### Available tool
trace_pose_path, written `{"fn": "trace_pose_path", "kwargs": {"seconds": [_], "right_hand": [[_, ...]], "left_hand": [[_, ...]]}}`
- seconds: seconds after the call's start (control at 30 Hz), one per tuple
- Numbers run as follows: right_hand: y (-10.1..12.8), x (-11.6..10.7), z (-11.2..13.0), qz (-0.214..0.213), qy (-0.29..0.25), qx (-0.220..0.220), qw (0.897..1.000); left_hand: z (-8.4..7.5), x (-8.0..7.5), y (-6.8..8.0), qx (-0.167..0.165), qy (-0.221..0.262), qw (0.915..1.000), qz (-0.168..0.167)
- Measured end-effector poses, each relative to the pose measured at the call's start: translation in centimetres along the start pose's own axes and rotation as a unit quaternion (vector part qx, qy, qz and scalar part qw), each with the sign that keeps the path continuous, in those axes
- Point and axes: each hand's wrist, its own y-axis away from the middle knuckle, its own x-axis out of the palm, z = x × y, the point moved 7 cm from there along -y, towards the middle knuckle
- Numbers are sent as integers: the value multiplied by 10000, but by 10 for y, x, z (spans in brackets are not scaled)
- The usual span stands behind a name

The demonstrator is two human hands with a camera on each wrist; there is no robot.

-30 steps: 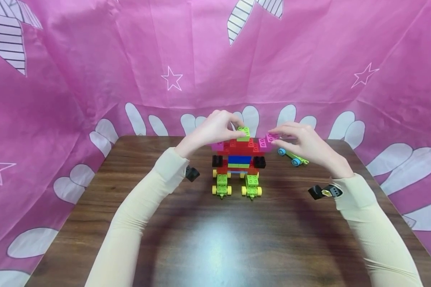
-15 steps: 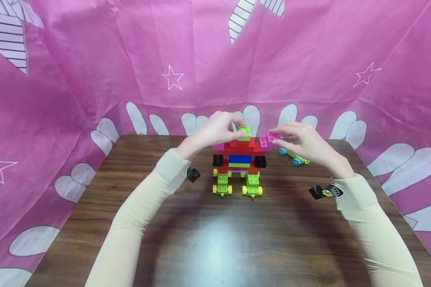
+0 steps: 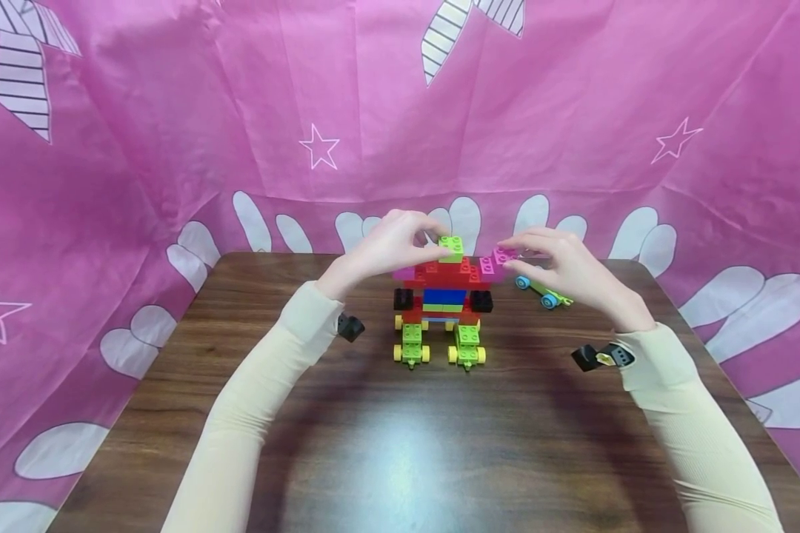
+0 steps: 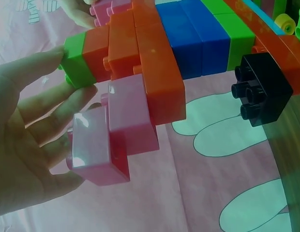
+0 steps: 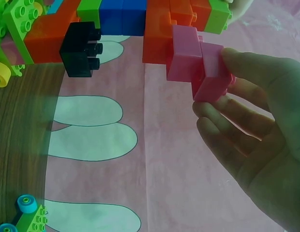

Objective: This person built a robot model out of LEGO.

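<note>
A robot-like figure of toy building bricks stands upright on the table, with a red body (image 3: pixel 447 275), a blue middle (image 3: pixel 444 297) and light green wheeled feet (image 3: pixel 468 337). My left hand (image 3: pixel 393 240) holds the light green brick (image 3: pixel 451 244) on top, thumb on one edge and a finger at the opposite side in the left wrist view. My right hand (image 3: pixel 553 259) pinches the outer pink brick (image 5: pixel 210 72) at the figure's right shoulder between thumb and fingers. The left shoulder's pink bricks (image 4: pixel 99 145) hang beside my left palm, partly hidden in the head view.
Behind the figure, to the right, a small green wheeled base (image 3: pixel 543 292) with blue wheels rests on the brown wooden table (image 3: pixel 347 444). Black bricks (image 3: pixel 481 301) stick out at both sides of the figure. A pink patterned cloth (image 3: pixel 387 96) hangs around the table.
My left hand has shifted slightly left and down, its thumb sliding back toward the light green brick's edge. My right hand and the figure look unchanged.
</note>
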Motion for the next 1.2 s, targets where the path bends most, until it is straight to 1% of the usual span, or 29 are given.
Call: {"fn": "trace_pose_path", "kwargs": {"seconds": [0.23,0.43,0.57,0.73,0.8,0.97,1.07,1.2], "right_hand": [[1,1,-2,87,78,85,9999],[1,2,-2,95,80,100,9999],[2,2,-2,76,71,90,9999],[4,1,-3,132,110,106,9998],[5,0,-4,169,145,166,9996],[10,-1,-7,198,167,300,9992],[13,-2,-9,159,128,313,9993],[16,-2,-12,115,93,310,9994]], "left_hand": [[3,-2,6,23,243,9997,-24],[13,-6,17,-56,388,9991,-130],[22,-10,28,-187,438,9986,-232],[35,-16,41,-456,538,9970,-307],[39,-19,45,-478,571,9966,-366],[46,-23,51,-363,525,9968,-484],[51,-22,54,-286,604,9963,-541],[57,-20,58,-279,718,9951,-621]]}}
